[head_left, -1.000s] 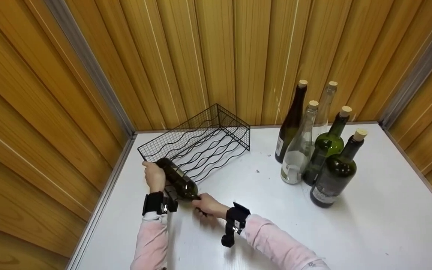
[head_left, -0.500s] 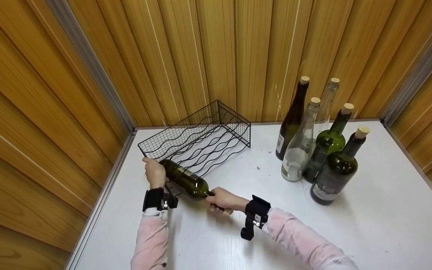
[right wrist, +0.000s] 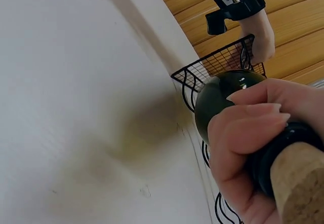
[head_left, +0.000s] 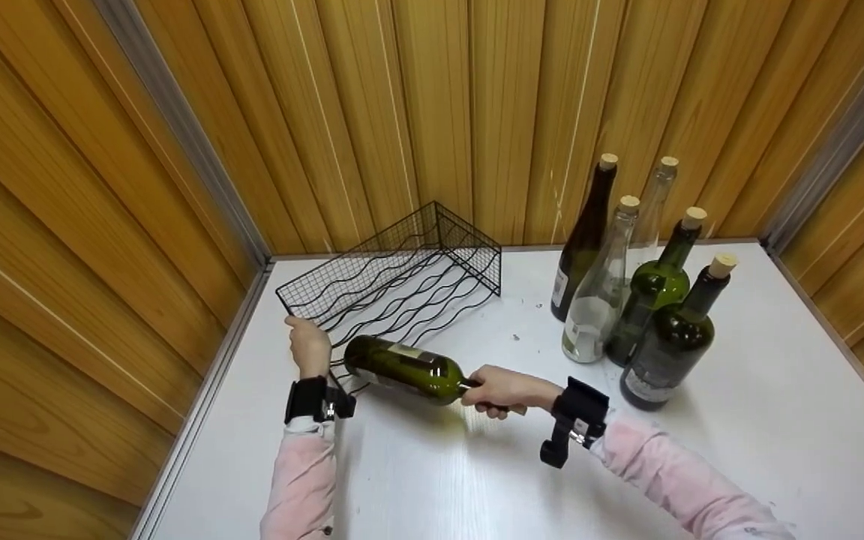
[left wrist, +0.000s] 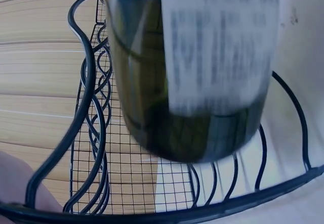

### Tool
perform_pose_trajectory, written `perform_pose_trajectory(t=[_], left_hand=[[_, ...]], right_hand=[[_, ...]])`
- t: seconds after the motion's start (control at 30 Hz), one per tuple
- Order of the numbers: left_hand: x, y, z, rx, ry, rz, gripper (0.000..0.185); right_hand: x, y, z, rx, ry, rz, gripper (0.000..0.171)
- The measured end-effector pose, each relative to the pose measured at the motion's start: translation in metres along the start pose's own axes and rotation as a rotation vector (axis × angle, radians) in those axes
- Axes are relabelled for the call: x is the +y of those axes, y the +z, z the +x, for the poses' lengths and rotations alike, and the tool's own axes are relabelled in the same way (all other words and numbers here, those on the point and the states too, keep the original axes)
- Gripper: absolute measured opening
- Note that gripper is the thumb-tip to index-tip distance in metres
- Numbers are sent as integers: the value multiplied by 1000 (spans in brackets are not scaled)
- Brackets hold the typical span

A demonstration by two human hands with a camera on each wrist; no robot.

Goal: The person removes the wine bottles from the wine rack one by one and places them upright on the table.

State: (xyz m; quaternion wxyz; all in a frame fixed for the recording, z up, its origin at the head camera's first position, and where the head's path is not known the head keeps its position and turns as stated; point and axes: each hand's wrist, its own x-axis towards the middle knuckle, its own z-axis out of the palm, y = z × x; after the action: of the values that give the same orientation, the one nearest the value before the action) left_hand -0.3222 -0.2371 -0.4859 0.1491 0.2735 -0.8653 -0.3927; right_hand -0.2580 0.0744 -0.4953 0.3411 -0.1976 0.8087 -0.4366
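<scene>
No legible text anywhere. The green bottle (left wrist: 187, 67) held over the wire rack (head_left: 402, 289) carried a pale label (left wrist: 220, 44), print smeared to grey bands in the left wrist view and too small from the head camera. Right of the rack, the standing bottles (head_left: 631, 300) had labels too: a white one (head_left: 583, 328) and a dark one (head_left: 653, 379), neither readable. No numbers, brands or signs could be made out.

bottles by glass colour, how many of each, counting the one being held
Dark green glass: 4: the held bottle, the tall back bottle, the middle green bottle and the front bottle.
Clear glass: 2: the front clear bottle and the rear clear bottle.
Total: 6 bottles.
</scene>
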Motion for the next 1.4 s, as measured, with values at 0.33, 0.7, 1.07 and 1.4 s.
perform_pose_trajectory(t=[0.33,0.7,1.07,1.4], left_hand=[[-2,0,-2,7,18,-11,29],[-1,-2,-2,7,25,27,28],[-3,-1,-4,-4,37,7,29],[0,-6,-2,-63,43,-39,34]], right_hand=[[12,-42,-26,-53,-23,5,15],[5,-84,-63,-81,37,-48,13],[-23,-120,-89,-76,121,-203,7],[-56,-142,-96,-167,163,-373,6]])
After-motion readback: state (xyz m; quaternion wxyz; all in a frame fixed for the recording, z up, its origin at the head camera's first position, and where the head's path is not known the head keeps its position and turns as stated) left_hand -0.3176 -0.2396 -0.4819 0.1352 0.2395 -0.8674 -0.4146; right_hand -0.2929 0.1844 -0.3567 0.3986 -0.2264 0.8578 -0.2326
